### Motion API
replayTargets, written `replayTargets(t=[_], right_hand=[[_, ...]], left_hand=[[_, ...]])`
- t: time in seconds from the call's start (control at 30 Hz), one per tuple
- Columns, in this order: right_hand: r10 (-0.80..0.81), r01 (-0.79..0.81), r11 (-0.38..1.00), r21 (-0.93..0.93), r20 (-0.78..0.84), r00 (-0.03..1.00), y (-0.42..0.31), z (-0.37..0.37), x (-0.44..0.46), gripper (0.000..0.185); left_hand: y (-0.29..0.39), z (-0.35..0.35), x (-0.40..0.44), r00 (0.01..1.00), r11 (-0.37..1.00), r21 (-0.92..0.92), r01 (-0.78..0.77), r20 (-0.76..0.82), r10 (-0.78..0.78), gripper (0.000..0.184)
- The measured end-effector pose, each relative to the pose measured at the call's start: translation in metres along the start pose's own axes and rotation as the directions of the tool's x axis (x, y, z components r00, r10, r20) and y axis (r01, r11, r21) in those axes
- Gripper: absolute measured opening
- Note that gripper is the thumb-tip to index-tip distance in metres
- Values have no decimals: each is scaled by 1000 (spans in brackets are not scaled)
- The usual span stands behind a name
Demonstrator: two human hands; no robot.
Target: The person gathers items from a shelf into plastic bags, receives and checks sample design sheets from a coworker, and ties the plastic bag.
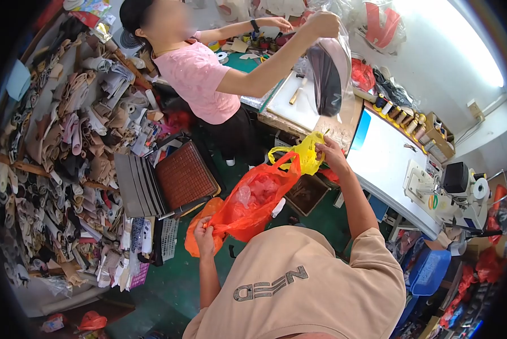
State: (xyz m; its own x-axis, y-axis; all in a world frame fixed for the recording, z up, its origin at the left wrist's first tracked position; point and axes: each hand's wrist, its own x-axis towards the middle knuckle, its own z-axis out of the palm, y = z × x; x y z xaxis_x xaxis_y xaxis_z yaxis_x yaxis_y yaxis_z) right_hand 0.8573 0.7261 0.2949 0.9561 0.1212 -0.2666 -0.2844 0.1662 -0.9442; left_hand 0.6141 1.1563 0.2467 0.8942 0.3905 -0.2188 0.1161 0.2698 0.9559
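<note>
Counted two bags at the person's own hands: one red bag and one yellow bag. Saw crumpled pinkish plastic inside the red bag, too bunched to count. Found orange plastic at nine o'clock from the left hand, with no way to tell a second bag from a fold of the first.

Saw the left hand nearly closed, fingers pinching the near edge of the red bag. Saw the right hand curled almost closed too, thumb and fingers gripping the edge of the yellow bag. Placed the red bag at two o'clock from the left hand, the yellow bag at nine from the right, overlapping the red bag's upper end in view.

Counted one other person at eleven o'clock of the view, with a raised hand clenched on one clear bag around something dark. Counted also one chair at nine, one blue bin at four, and one sewing machine at three on a white surface.
</note>
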Motion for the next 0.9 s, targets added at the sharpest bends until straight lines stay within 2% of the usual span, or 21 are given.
replayTargets(t=[0.13,0.37,0.43,0.57,0.67,0.9], right_hand=[[9,1,989,147,-67,998,-3,-4,2,25],[37,-28,983,183,-42,998,-29,-8,6,15],[33,-27,977,210,-27,999,-42,-13,20,13],[114,-102,905,412,-4,993,-40,-27,59,18],[142,-157,921,357,68,988,-49,-17,69,19],[50,-76,949,307,93,994,-78,10,83,13]], left_hand=[[3,1,-2,1000,1000,-7,1,-25,-1,31],[-8,-9,5,994,998,27,51,-95,-48,30],[-11,-8,12,997,999,-31,32,-75,-34,31],[-13,-7,12,997,998,-19,52,-65,-53,34],[-22,-10,15,997,998,-39,39,-63,-41,33],[-29,-19,14,998,984,-173,41,-45,-50,29]])
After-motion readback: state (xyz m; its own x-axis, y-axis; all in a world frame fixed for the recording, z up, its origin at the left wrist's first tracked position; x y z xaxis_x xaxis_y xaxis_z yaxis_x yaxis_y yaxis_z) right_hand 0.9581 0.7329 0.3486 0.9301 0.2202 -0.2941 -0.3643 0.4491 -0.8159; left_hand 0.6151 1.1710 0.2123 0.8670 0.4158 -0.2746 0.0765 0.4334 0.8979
